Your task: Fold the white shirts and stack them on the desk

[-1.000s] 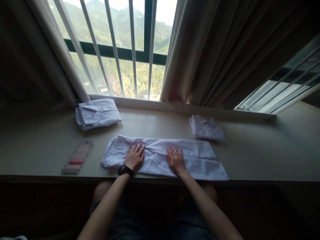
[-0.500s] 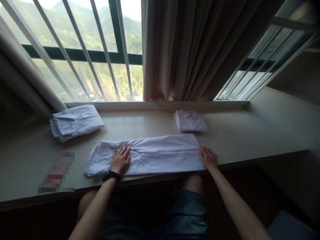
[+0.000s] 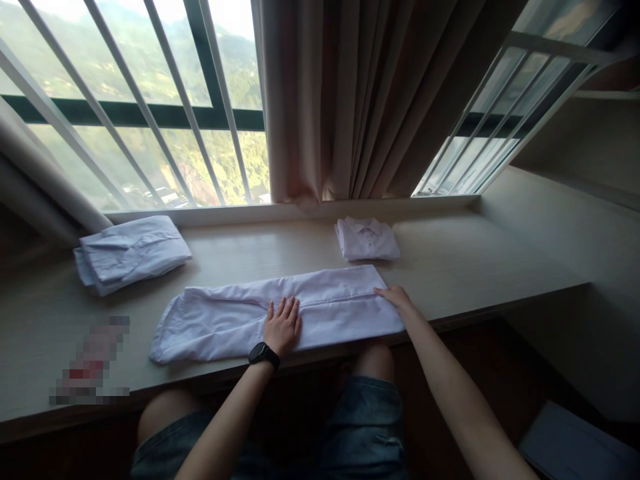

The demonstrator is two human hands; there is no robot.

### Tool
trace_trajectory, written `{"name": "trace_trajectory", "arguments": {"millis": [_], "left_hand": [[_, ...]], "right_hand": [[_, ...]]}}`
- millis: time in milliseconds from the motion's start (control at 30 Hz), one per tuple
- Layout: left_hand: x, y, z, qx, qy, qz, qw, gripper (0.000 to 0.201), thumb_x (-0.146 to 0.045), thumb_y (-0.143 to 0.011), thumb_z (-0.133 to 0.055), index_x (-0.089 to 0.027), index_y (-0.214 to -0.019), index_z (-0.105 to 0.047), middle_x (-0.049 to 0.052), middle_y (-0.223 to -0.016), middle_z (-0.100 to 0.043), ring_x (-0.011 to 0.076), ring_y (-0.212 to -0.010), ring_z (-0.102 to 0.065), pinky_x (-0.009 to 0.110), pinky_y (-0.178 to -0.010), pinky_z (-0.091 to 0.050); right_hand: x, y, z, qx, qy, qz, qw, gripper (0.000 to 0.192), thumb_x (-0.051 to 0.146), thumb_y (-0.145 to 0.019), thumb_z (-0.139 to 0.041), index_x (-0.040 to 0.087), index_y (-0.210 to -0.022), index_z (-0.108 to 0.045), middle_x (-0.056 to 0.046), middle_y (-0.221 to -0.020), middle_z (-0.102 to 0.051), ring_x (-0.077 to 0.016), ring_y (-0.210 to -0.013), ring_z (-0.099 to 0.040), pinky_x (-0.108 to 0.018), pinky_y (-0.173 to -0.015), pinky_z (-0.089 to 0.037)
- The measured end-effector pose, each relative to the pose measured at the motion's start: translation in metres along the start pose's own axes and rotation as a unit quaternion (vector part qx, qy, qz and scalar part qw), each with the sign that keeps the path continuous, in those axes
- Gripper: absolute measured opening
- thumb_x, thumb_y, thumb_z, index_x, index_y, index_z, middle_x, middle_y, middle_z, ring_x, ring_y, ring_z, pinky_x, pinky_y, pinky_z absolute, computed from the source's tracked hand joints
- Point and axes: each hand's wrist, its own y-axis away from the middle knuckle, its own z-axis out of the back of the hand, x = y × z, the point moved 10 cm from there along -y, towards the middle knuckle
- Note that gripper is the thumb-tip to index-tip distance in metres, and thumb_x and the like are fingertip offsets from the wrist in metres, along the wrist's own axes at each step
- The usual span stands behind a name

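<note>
Long folded white shirt [image 3: 260, 313] is lying flat on the counter [image 3: 475, 267], near its front edge, in front of the person. Long axis is running left to right, roughly parallel to that edge, with the right end sitting slightly farther back than the left. Fabric is pale, lightly creased, with a seam line running lengthwise through the right half; the left end is rounded and a little bunched.

Left hand [image 3: 283, 325] is resting palm down near the strip's middle, fingers straight and slightly spread, gripping nothing; a black watch [image 3: 264, 354] is sitting on the wrist. Right hand [image 3: 396, 298] is lying at the strip's right end, fingers extended along the cloth edge; whether it is pinching the fabric cannot be told.

A folded stack of shirts [image 3: 131, 255] is sitting back left near the window sill, well apart. A smaller folded shirt [image 3: 367, 239] is sitting just behind the strip's right end, below the curtain [image 3: 350, 100]. Bare counter is extending to the right of the strip.
</note>
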Motion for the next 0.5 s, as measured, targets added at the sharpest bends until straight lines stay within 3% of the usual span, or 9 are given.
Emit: {"name": "trace_trajectory", "arguments": {"millis": [200,367,500], "left_hand": [[0.013,0.01,-0.004,-0.02,0.005,0.003,1.0,0.052,-0.032,-0.099,-0.037,-0.016,-0.148,-0.047,0.011,-0.153,-0.045,0.0292,-0.146,-0.035,0.054,-0.123,-0.019],[0.009,0.01,0.003,-0.038,0.011,-0.002,0.999,0.05,-0.028,-0.098,-0.038,-0.014,-0.145,-0.051,0.011,-0.151,-0.048,0.03,-0.146,-0.034,0.054,-0.123,-0.02],[0.005,0.012,0.006,-0.048,0.025,-0.022,0.998,0.048,-0.026,-0.097,-0.039,-0.013,-0.141,-0.055,0.012,-0.146,-0.053,0.0296,-0.145,-0.037,0.054,-0.123,-0.021]], "right_hand": [[0.003,0.002,-0.004,0.078,-0.052,0.0,0.996,0.039,0.041,-0.077,-0.07,0.009,-0.099,-0.071,-0.013,-0.088,-0.075,-0.0222,-0.075,-0.069,-0.027,-0.063,-0.052],[0.016,0.004,0.013,0.047,-0.021,0.056,0.997,0.037,0.047,-0.082,-0.063,0.012,-0.091,-0.07,-0.01,-0.09,-0.074,-0.02,-0.083,-0.065,-0.025,-0.071,-0.049],[0.043,0.005,0.027,0.024,0.059,0.105,0.992,0.036,0.045,-0.082,-0.062,0.011,-0.088,-0.07,-0.009,-0.087,-0.072,-0.0192,-0.08,-0.062,-0.024,-0.07,-0.044]]}}
